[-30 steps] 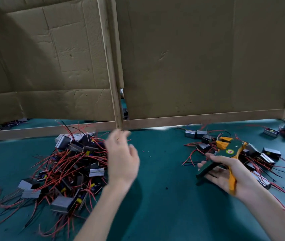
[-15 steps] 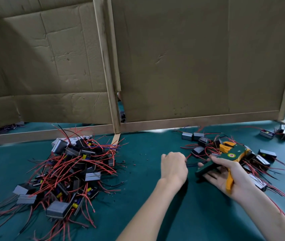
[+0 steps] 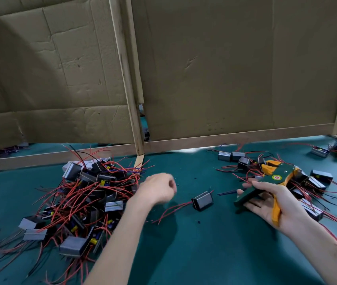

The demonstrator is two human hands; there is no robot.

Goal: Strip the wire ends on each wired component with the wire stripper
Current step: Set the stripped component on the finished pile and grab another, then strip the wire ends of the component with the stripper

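Left hand (image 3: 157, 189) is hovering, curled and empty; right hand (image 3: 270, 200) is gripping the stripper (image 3: 275, 177). Between them a component (image 3: 202, 200) is lying on the bench (image 3: 204, 254), a tangled pile (image 3: 85, 198) sitting left, scattered units (image 3: 319, 177) right.

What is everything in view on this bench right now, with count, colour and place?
pile of wired components: one heap, too many to count, grey and black with red and black wires, left on the mat
single component: one, dark with red wires, mid-mat between the hands
scattered components: several, dark, right side behind the stripper
wire stripper: one, green and orange, in the right hand
cardboard partition: two panels, brown, behind the mat
table mat: one, teal
left hand: curled, blurred, right of the pile
right hand: holds the stripper
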